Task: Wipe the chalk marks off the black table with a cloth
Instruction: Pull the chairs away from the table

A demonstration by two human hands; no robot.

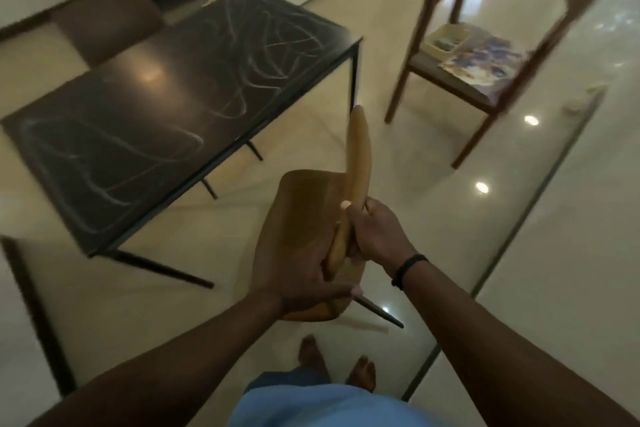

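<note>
Chalk-scrawled glossy black table (166, 94), both hands gripping curved wooden chair (311, 225) (blurred)

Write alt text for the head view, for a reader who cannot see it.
Both hands, left hand and right hand, grip the backrest of a tan chair beside a black table covered in looping chalk marks. A second wooden chair stands beyond on the glossy floor.
</note>
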